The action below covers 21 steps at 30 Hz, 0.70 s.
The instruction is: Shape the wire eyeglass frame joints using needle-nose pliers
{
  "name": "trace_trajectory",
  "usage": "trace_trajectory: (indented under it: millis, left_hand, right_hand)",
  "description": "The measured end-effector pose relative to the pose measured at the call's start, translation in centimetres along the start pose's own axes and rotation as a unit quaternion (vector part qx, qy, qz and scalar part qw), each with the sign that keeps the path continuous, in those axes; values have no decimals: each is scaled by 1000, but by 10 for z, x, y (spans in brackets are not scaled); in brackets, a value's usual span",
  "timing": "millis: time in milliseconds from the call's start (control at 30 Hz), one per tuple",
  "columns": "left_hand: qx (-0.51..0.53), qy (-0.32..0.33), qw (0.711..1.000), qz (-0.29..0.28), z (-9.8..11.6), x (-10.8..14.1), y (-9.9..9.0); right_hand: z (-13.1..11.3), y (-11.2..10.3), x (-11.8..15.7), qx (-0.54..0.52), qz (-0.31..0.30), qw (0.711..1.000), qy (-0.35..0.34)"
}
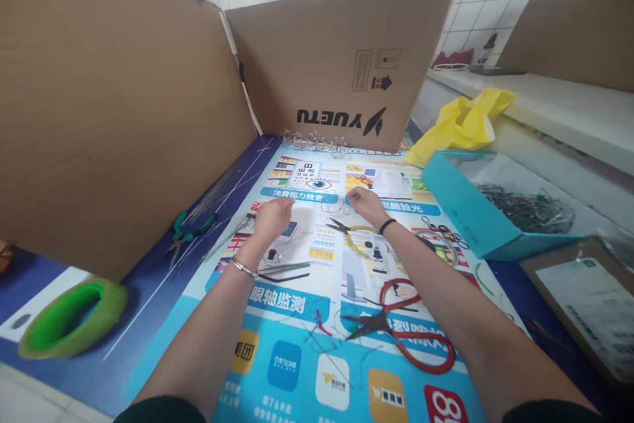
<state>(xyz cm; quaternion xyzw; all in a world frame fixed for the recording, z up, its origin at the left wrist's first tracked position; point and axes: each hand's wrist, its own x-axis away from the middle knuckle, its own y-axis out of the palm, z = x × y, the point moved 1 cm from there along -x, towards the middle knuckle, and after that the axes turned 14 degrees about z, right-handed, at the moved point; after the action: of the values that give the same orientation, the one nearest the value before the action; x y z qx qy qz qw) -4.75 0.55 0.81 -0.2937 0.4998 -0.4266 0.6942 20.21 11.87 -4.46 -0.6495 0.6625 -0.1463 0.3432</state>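
Note:
My left hand (273, 218), with a silver bangle at the wrist, is closed above the printed sheet (317, 304); what its fingers hold is too small to name. To its right, my right hand (366, 205), a black band at its wrist, has its fingertips pressed together beside a loose loop of thin wire (333, 206). Whether the fingers grip that wire is unclear. Yellow-handled pliers (356, 238) lie just below the right hand. Nearer to me rest red-handled scissors (396, 324) and loose bits of wire (321, 327). Silver tweezers (284, 269) lie by the left wrist.
Cardboard panels (337, 53) stand behind and to the left. Green-handled pliers (185, 235) and a green tape roll (74, 317) lie at the left. At the right are a blue box (475, 212) of wire pieces, a yellow bag (458, 123) and a brown package (589, 304).

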Motion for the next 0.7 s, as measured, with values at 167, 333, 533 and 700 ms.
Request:
trace_trajectory:
  millis: [167, 333, 533, 700]
  left_hand:
    - [-26, -89, 994, 65, -36, -22, -27]
    - [-53, -137, 987, 58, -50, -34, -28]
    - [-85, -171, 981, 36, -62, -39, -15]
    - [-90, -174, 981, 16, -69, -46, -6]
  right_hand:
    - [-4, -4, 2, -3, 35, 999, -21]
    - [-4, -4, 1, 1, 42, 999, -34]
    - [-5, -4, 1, 2, 45, 998, -52]
    - [-5, -5, 1, 6, 47, 998, -51]
